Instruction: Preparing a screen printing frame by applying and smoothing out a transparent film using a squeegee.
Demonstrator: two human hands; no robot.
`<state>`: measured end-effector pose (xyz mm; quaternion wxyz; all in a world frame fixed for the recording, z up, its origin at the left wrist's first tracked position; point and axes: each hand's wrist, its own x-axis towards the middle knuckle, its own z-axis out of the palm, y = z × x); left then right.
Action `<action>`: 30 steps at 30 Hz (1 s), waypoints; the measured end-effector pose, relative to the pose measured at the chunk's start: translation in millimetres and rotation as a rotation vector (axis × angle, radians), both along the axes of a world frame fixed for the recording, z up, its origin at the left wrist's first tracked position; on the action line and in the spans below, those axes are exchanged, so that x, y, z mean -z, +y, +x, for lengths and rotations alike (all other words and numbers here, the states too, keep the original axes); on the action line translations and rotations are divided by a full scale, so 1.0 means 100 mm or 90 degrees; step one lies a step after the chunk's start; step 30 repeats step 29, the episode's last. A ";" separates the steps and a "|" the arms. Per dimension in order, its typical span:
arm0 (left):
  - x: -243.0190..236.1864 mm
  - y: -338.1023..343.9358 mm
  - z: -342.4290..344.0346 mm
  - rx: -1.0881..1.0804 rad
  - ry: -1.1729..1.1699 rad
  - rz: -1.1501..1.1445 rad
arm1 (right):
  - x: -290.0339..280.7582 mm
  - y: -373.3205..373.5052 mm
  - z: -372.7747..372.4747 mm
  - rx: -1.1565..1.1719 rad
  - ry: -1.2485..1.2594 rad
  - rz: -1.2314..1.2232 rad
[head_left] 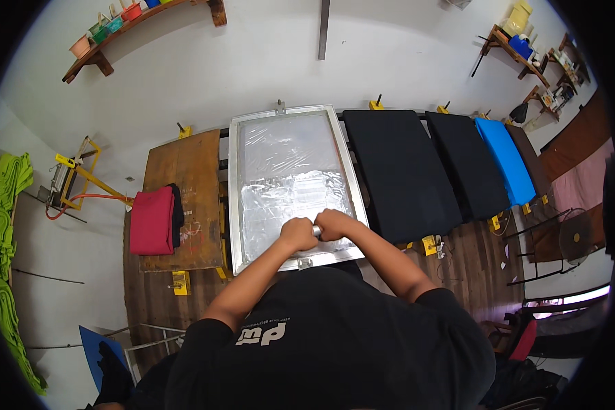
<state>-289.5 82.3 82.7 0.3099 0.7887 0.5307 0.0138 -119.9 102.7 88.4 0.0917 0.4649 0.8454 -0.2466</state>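
My left hand point(298, 234) and my right hand point(334, 225) are together over the near part of a screen-printing frame point(236, 198). Both are closed, with a small silvery round thing point(317, 231) between them. Fingers cover most of it, so its kind does not show. The frame has a pale metal rim. Clear, wrinkled plastic film point(280, 140) lies over its mesh, and a shinier band of film point(297, 195) crosses the nearer half. Metal clips sit at the middle of its far and near edges.
To the left, a folded red cloth point(152, 222) and a black one lie on a wooden board point(178, 157). Black shirt boards point(400, 171) and a blue board point(504, 160) stand to the right. Wall shelves point(109, 48) hold tubs; green cloths point(3, 232) hang at far left.
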 end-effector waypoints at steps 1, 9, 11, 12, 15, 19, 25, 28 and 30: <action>0.06 0.07 -0.02 -0.012 -0.017 0.042 | -0.10 0.06 -0.05 -0.003 0.004 0.003; 0.50 -0.15 0.05 -0.005 -0.067 0.323 | 0.48 -0.37 -0.09 0.112 0.122 0.287; 0.38 -0.32 -0.02 0.011 -0.083 0.257 | 0.38 -0.55 -0.08 0.086 0.115 0.242; 0.32 -0.34 -0.02 0.010 -0.083 0.256 | 0.28 -0.57 -0.08 0.085 0.115 0.240; 0.05 -0.26 0.01 0.037 0.021 0.123 | -0.02 -0.41 -0.09 0.053 -0.011 0.084; 0.02 0.10 0.05 -0.008 0.028 0.130 | -0.05 0.02 -0.05 0.056 0.002 0.092; 0.24 0.08 0.05 -0.009 0.018 0.212 | 0.24 -0.06 -0.10 0.093 0.059 0.188; 0.32 -0.20 -0.02 0.061 -0.007 0.219 | 0.36 -0.34 -0.04 0.036 0.049 0.168; 0.17 -0.28 -0.04 0.077 -0.005 0.177 | 0.36 -0.43 -0.03 0.024 0.027 0.167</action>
